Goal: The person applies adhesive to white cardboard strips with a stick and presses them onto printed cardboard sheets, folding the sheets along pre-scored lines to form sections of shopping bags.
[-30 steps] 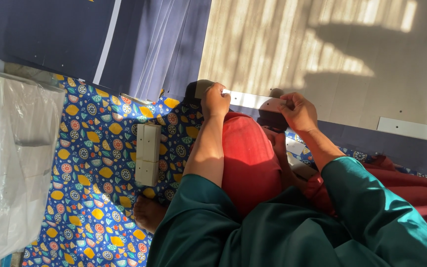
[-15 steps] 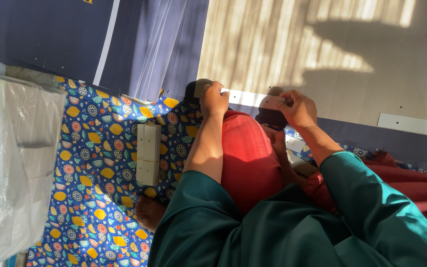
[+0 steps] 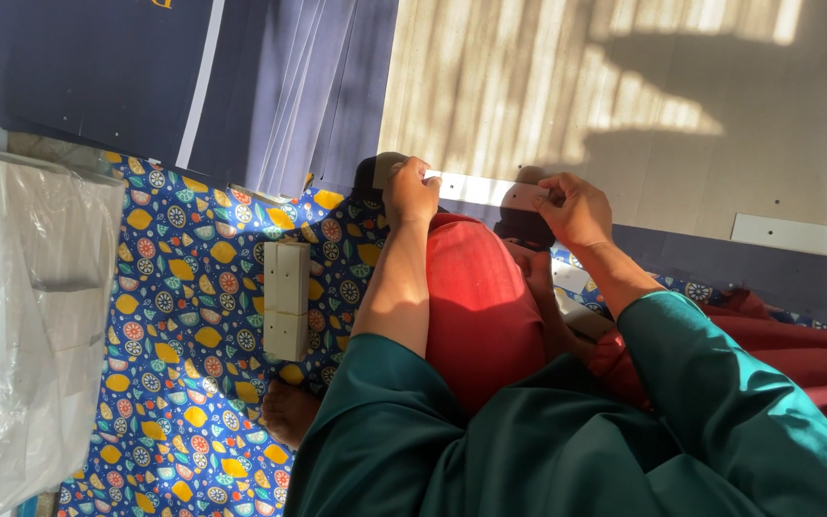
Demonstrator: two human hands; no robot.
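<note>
Head view: a seated person in a dark green long-sleeved top looks down over a raised knee draped in red cloth [image 3: 480, 297].
Thing in hand: a narrow, flat, white strip of card or thin board [image 3: 482, 190], held level between both hands just above the red knee, over the edge of a pale wooden-looking board [image 3: 624, 105].
Left hand [image 3: 412, 191]: fingers curled shut over the left end of the white strip, thumb side on top; the grip looks like a pinch.
Right hand [image 3: 576, 209]: closed on the right end of the same strip, fingertips folded over its edge.
How it will likely handle: light, thin and fairly stiff along its length, yet easy to crease or bow if squeezed in the middle. The surface looks smooth, so it may slide between dry fingers.
Where to hold: best at the two ends, as now, with flat finger pads rather than nails, so the long edges stay straight.
Under the strip: a dark object [image 3: 524, 228] sits partly hidden behind the knee; what it is cannot be told.
Near by: a second white strip with small holes [image 3: 801, 236] lies well apart on the right; two small pale rectangular boxes [image 3: 287, 299] lie on a blue patterned mat [image 3: 174, 316]; a clear plastic bag [image 3: 21, 316] at the left; a fanned stack of dark navy sheets [image 3: 279, 86] above.
</note>
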